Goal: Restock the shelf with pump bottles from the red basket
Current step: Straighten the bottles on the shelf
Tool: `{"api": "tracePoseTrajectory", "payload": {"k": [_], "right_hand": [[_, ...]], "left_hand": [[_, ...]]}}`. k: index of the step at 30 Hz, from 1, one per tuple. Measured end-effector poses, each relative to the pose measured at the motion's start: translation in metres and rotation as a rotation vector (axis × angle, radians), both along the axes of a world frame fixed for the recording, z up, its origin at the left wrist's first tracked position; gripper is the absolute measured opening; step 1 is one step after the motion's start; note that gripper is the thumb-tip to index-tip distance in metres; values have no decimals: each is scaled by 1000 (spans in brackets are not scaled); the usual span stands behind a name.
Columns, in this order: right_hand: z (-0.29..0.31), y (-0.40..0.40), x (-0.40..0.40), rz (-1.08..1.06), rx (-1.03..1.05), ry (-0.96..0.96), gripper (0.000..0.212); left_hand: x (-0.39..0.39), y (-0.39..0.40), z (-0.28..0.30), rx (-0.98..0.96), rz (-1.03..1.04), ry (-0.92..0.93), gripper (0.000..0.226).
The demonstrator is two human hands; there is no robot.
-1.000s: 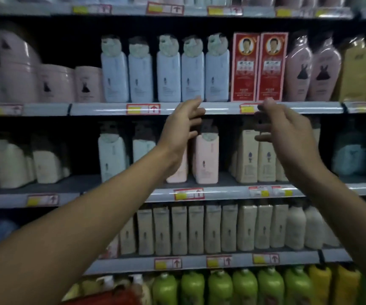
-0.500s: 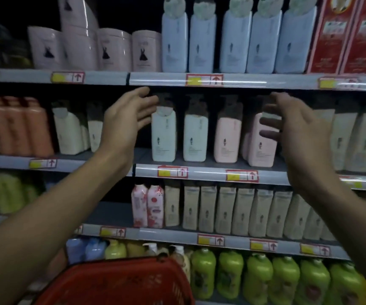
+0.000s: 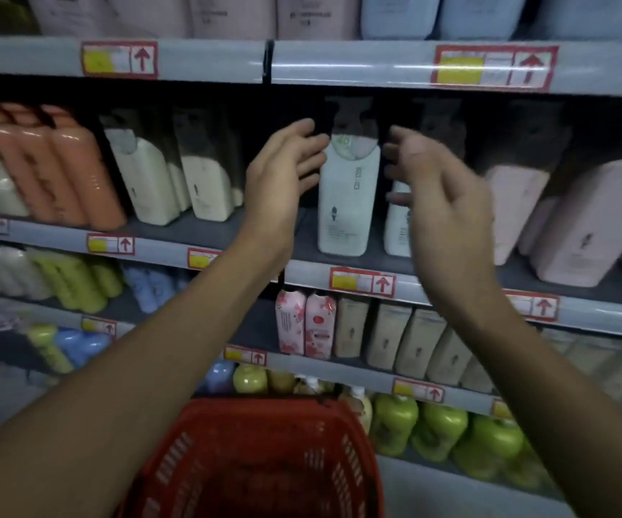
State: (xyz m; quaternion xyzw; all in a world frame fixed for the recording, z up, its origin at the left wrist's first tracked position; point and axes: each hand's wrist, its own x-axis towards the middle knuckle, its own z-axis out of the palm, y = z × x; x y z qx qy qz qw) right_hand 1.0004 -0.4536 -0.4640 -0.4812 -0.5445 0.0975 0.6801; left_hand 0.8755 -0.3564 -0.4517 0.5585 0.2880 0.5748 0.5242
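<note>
A pale pump bottle [image 3: 347, 203] stands upright on the middle shelf [image 3: 302, 271], between my two hands. My left hand [image 3: 283, 185] is raised just left of it, fingers relaxed and slightly bent, fingertips close to the bottle's shoulder. On the bottle's other side, my right hand [image 3: 440, 196] is loosely spread and holds nothing, and it covers part of a second pale bottle [image 3: 397, 222]. The red basket [image 3: 261, 465] sits low at the bottom centre; I see no bottle inside the visible part.
Orange bottles [image 3: 77, 170] and cream bottles [image 3: 145, 181] fill the same shelf to the left, pink ones [image 3: 593, 222] to the right. Beige and floral pink packs [image 3: 304, 323] stand one shelf down, green bottles [image 3: 444, 431] below. The upper shelf edge [image 3: 339, 65] runs just above my hands.
The view has dropped and moved closer to the shelf. Both hands have come nearer together around the pale bottle. More of the red basket shows at the bottom.
</note>
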Motion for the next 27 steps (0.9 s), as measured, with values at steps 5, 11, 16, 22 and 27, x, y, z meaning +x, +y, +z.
{"api": "tracePoseTrajectory", "payload": {"k": [5,11,16,22,27], "right_hand": [[69,-1,-47,138,-295,-29,39],[169,-52,-85,155,-515,-42,45],[234,-77,-110,197,-501,41,43],[246,-96,-126,270,-460,99,40],[199,-79,-142,394,-548,-12,41]], "left_hand": [[-28,-27,72,-124,49,7,21],[-132,-48,169,-324,125,85,30],[-188,-76,226,-363,244,120,19],[-194,-123,255,-341,353,114,22],[-206,-118,213,-344,477,158,24]]}}
